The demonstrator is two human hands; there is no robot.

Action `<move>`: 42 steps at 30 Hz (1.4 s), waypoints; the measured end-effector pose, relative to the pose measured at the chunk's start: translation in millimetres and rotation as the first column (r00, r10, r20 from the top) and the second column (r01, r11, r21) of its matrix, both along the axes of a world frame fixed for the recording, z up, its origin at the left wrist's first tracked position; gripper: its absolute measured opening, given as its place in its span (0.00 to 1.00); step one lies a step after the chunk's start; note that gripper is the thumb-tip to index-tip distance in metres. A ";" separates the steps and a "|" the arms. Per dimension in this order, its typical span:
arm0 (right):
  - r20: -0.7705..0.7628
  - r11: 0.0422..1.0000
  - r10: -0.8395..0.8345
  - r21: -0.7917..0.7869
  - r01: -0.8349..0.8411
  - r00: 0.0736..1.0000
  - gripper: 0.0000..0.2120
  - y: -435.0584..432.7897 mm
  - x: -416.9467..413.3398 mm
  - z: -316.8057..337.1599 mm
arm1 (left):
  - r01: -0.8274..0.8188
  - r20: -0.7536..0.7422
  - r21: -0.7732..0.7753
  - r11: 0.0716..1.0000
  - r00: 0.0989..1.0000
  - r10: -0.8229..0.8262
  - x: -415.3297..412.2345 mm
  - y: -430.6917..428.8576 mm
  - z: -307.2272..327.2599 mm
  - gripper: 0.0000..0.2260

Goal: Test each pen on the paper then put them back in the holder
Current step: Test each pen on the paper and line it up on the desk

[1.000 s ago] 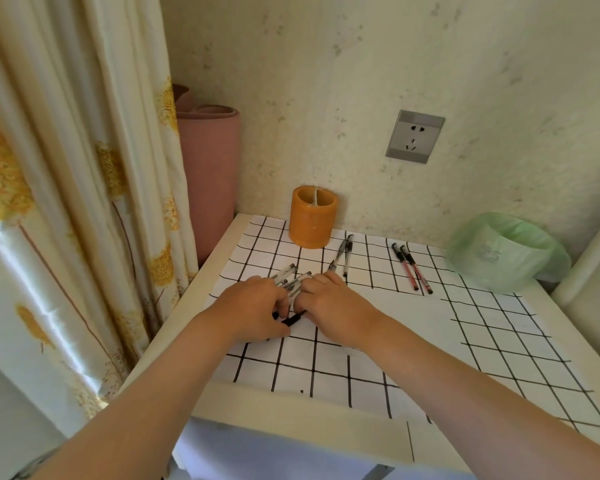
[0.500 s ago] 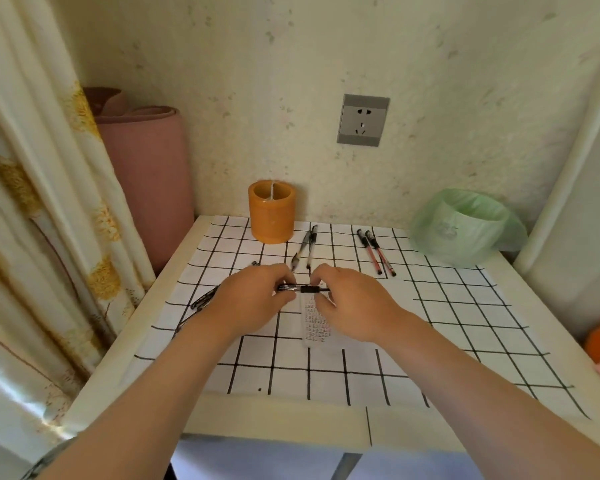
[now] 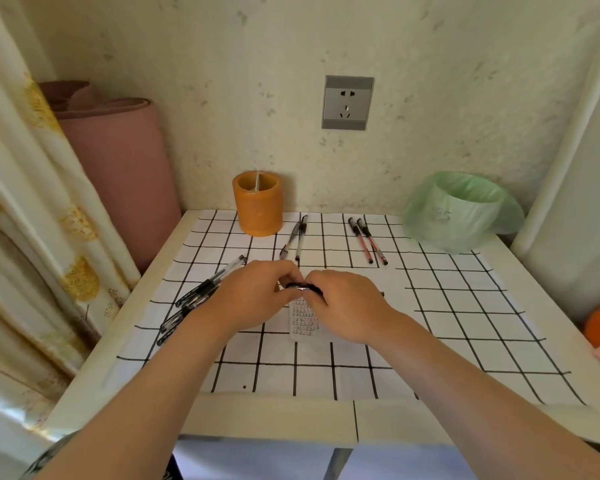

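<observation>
Pen under test: one black pen (image 3: 303, 287), held level just above the paper (image 3: 305, 322), near the middle of the surface (image 3: 222, 414).
Fingers: those of my left hand (image 3: 257, 296) and my right hand (image 3: 347, 306) are curled and pinched on that pen, one hand at each end.
Handling: I judge it light, stiff and smooth-barrelled, so liable to slip. Best hold is the barrel in one hand and the cap in the other, pulled straight apart. Loose pens may roll.
Paper: thin and limp, with rows of small marks on it. It may shift under the tip unless pinned down.
Holder: one orange holder (image 3: 258, 207), upright at the back, with a divider inside. No pens show in it.
Count, left pile (image 3: 201, 294): at least four black pens. They overlap and my forearm hides part, so the total is uncertain.
Count, black pair (image 3: 294, 239): two, lying just beside the holder.
Count, red pens (image 3: 368, 241): two, side by side.
</observation>
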State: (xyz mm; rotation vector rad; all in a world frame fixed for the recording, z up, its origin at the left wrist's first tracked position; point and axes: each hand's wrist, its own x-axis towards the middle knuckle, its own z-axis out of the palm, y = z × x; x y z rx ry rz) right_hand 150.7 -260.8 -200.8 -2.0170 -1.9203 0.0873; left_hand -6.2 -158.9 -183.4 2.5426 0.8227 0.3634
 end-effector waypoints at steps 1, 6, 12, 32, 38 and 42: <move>0.012 1.000 0.006 0.000 -0.006 1.000 0.11 -0.2 0.2 -0.1 | 0.002 -0.003 -0.005 1.000 1.000 -0.002 -0.3 0.4 -0.8 0.05; -0.016 0.999 0.018 -0.034 -0.019 1.000 0.10 0.2 4.6 -4.4 | -0.025 -0.013 -0.002 1.000 1.000 0.025 3.1 -1.0 -4.0 0.06; -0.014 0.999 0.028 -0.015 -0.029 1.000 0.09 -6.2 9.4 -8.6 | -0.010 0.042 -0.044 0.999 0.999 0.012 10.6 -1.3 -10.0 0.05; -0.870 0.986 -0.169 -0.155 0.068 0.464 0.23 -13.6 16.1 5.8 | 0.015 -0.276 0.084 0.996 0.961 0.009 -0.1 12.7 -14.8 0.12; -0.924 0.997 -0.078 -0.068 0.040 0.375 0.10 -21.4 14.6 1.8 | 0.071 -0.179 0.019 0.997 0.982 -0.066 4.7 19.9 -30.3 0.17; -0.905 0.991 -0.134 -0.127 0.044 0.404 0.10 -23.5 9.4 -4.7 | 0.124 -0.199 -0.022 0.992 0.972 -0.126 10.9 15.7 -35.1 0.22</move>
